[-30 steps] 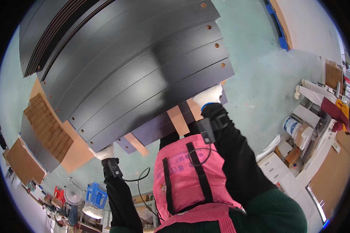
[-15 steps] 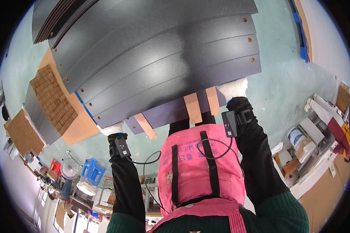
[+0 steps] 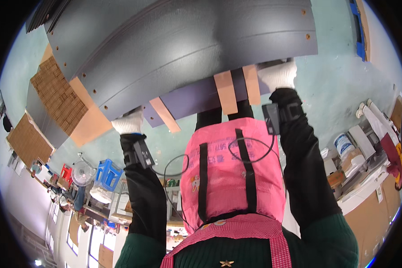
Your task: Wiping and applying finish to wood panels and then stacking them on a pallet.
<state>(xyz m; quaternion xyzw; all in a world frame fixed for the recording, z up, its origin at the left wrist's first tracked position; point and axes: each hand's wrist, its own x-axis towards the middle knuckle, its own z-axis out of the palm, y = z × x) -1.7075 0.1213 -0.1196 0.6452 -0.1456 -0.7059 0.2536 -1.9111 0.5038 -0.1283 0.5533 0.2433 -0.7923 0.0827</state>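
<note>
In front of me lies a stack of long dark grey panels (image 3: 174,49) with small round holes near their ends. My left hand (image 3: 129,122), in a white knit glove, grips the near edge of the top panel at its left corner. At the right corner, my right hand (image 3: 279,76), gloved the same way, holds that edge too. The fingers of both hands are largely hidden under the panel. Between the hands, a lower dark board (image 3: 190,99) shows beneath, with tan cardboard strips (image 3: 226,93) lying across it.
A brown woven-looking slab (image 3: 59,96) lies on tan sheets (image 3: 89,118) at the left. Farther left are a blue stool (image 3: 108,174) and a fan (image 3: 82,173). Boxes and a white bucket (image 3: 344,145) stand at the right. A cable (image 3: 166,176) hangs between my wrists.
Both hands have moved away from my body, the right one also a little rightward. The top panel's near edge has shifted forward with them, and fewer panel seams show.
</note>
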